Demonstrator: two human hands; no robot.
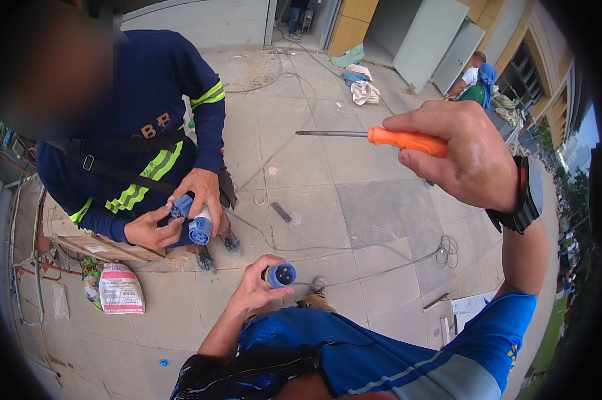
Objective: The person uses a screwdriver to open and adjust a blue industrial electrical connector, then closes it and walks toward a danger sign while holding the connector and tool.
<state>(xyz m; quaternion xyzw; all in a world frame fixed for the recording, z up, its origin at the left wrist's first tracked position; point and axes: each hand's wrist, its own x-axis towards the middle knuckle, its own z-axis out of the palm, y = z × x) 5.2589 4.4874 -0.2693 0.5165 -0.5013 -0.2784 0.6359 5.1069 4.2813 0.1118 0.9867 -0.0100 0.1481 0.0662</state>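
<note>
In my right hand [457,150], raised at the right, is a screwdriver [407,139] with an orange handle; its long metal shaft points left. The fingers are wrapped round the handle. Low in the middle, my left hand [255,283] grips a round blue industrial plug [285,274] with its open end and metal pins facing up. Across from me at the left, a co-worker in a dark blue top with yellow reflective stripes holds a blue connector [199,229] and another blue piece [181,206] in both hands.
A cable [327,249] runs over the paved floor to a loose coil [447,252]. A white and pink sack [121,289] lies left, beside a wooden crate [97,243]. A dark bar [281,213] lies ahead. Cloths and sacks [363,92] lie farther off; other people are at the back.
</note>
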